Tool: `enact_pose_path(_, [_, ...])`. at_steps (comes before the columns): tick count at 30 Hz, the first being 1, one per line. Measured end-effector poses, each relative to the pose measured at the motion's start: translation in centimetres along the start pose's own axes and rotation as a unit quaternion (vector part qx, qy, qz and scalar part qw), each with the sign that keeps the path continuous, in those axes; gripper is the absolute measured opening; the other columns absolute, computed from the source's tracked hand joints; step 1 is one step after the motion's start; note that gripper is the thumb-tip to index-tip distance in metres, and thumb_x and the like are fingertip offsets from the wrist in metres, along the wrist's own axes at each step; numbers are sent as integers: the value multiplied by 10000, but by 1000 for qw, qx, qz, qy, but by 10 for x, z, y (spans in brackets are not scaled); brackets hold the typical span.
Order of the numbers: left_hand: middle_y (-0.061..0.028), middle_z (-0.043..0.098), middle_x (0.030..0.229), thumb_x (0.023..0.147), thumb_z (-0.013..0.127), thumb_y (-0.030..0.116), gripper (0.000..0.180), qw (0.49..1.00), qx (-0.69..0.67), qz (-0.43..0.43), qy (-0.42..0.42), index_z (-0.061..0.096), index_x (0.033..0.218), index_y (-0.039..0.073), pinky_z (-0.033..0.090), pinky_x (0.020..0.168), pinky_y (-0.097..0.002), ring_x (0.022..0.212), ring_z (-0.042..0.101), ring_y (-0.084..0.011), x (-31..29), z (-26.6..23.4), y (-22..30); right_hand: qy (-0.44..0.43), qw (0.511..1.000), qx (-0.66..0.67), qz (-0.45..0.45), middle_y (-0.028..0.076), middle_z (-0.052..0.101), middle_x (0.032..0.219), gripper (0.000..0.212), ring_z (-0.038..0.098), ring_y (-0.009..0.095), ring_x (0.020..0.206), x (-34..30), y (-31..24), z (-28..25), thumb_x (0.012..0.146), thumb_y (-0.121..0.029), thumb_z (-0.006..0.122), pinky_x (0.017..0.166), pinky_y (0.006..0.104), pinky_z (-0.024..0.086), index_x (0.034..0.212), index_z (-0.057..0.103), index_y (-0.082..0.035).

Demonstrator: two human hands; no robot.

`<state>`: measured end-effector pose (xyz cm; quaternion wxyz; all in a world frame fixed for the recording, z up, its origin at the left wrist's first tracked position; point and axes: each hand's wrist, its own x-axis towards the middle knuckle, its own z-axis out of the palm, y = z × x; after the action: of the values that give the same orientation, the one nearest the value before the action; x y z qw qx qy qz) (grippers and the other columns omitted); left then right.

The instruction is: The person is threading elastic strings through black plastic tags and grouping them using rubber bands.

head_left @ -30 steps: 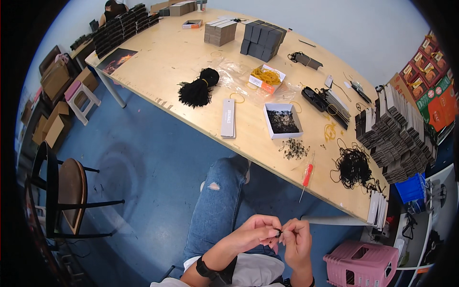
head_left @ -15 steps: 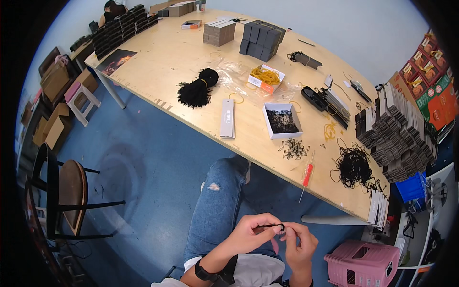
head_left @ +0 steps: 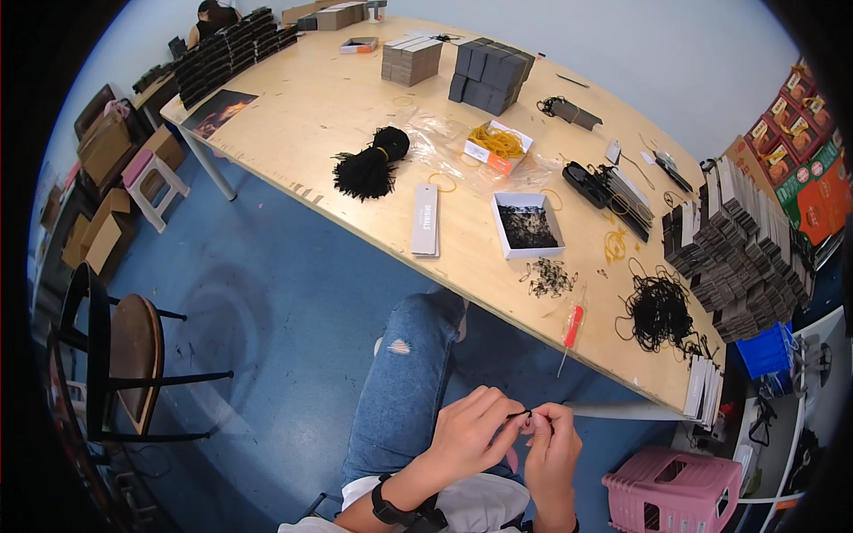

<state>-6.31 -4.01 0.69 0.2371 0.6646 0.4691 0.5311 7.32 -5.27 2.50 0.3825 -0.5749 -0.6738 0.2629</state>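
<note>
My left hand (head_left: 469, 433) and my right hand (head_left: 551, 444) meet over my lap, just below the table's near edge. Together they pinch a thin black cord (head_left: 519, 414) stretched between the fingertips. A black band sits on my left wrist. On the wooden table (head_left: 338, 133) ahead lie a tangled pile of black cords (head_left: 659, 311), a small heap of black pieces (head_left: 549, 277), a white box (head_left: 526, 226) with dark contents and a red-handled tool (head_left: 572, 327).
A black tassel bundle (head_left: 370, 165), a white card strip (head_left: 426, 218), a box of yellow bands (head_left: 498, 144) and stacks of dark cards (head_left: 737, 250) lie on the table. A chair (head_left: 124, 355) stands at left, a pink stool (head_left: 672, 490) lower right, cardboard boxes far left.
My hands have stayed over my lap, shifting slightly as the fingers work the black cord. Nothing on the table has moved.
</note>
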Motion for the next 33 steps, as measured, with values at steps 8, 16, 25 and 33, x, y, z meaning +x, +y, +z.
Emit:
enact_pose_path(8, [-50, 595, 783, 809, 678, 25, 104, 990, -110, -79, -27, 629, 900, 39, 432, 554, -248, 671, 571, -124, -4, 0, -4, -52, 997, 43, 42, 101, 594, 723, 35, 580, 166, 605, 8, -3, -7, 939, -23, 516, 556, 282, 476, 953, 513, 9])
enact_pose_path(16, [52, 541, 808, 936, 591, 122, 100, 793, -481, -360, -104, 601, 976, 31, 339, 544, -171, 653, 439, -9, -10, 6, -16, -70, 997, 29, -12, 99, 576, 755, 33, 559, 149, 614, 11, 11, -5, 938, -3, 498, 576, 262, 461, 923, 520, 16])
enact_pose_path(25, [68, 507, 719, 936, 592, 134, 97, 616, -628, -472, -48, 613, 963, 44, 220, 445, -155, 510, 294, 17, -11, 10, -11, 32, 994, -20, -101, 99, 607, 779, 50, 585, 155, 607, 8, 13, 5, 883, 49, 550, 542, 264, 463, 903, 585, 19])
enact_pose_path(33, [70, 462, 669, 938, 595, 148, 110, 595, -637, -487, -50, 616, 964, 44, 210, 437, -156, 497, 287, 15, -8, 9, -12, 10, 991, -11, -134, 125, 654, 804, 155, 638, 228, 626, 11, 23, 2, 826, 78, 579, 550, 315, 517, 958, 630, 14])
